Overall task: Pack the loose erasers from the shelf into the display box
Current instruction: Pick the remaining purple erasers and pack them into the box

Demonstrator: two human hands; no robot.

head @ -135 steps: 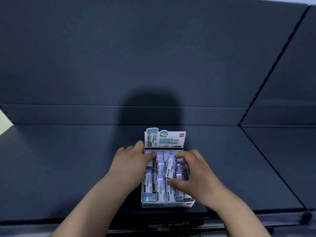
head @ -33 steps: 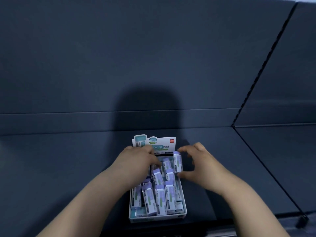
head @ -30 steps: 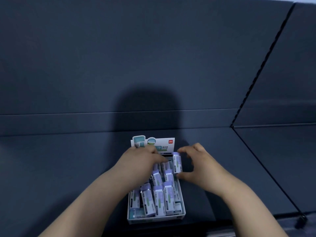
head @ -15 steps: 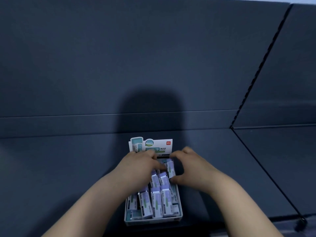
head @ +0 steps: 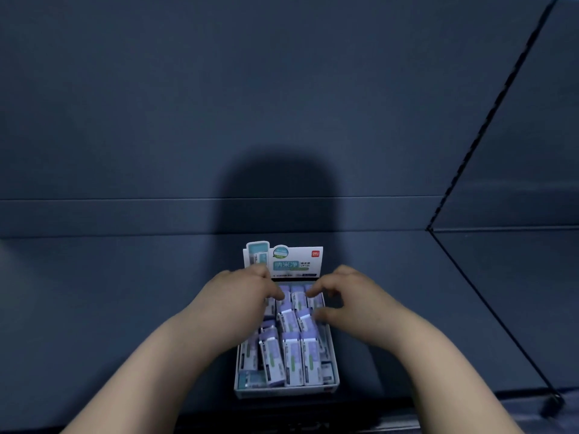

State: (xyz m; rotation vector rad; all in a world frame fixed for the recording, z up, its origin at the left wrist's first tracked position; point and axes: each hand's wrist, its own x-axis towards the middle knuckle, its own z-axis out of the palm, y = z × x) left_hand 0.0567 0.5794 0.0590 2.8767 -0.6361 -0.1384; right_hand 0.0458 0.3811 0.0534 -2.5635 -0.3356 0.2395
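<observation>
Sitting near the front edge of the dark blue shelf (head: pixel 125 292) is one display box (head: pixel 283 390), and its one picture card (head: pixel 297 261) is standing up at the back. Small purple and white erasers (head: pixel 291 358) are filling the box, standing close together in rows. Four are standing in the front row, and one more is lying flat in the front left corner. About ten are showing, but the hands are hiding some, so the full number cannot be told. Two bare hands are hanging over the back of the box. The left hand (head: pixel 241 297) is lying on the back left erasers with its fingers bent down, and it is too hard to tell if they are holding one. The right hand (head: pixel 357 300) is pinching the back-right eraser (head: pixel 315 303) between one finger and the thumb, with the other fingers bent. One big shadow (head: pixel 279 189) is falling on the wall (head: pixel 125 89) behind.
</observation>
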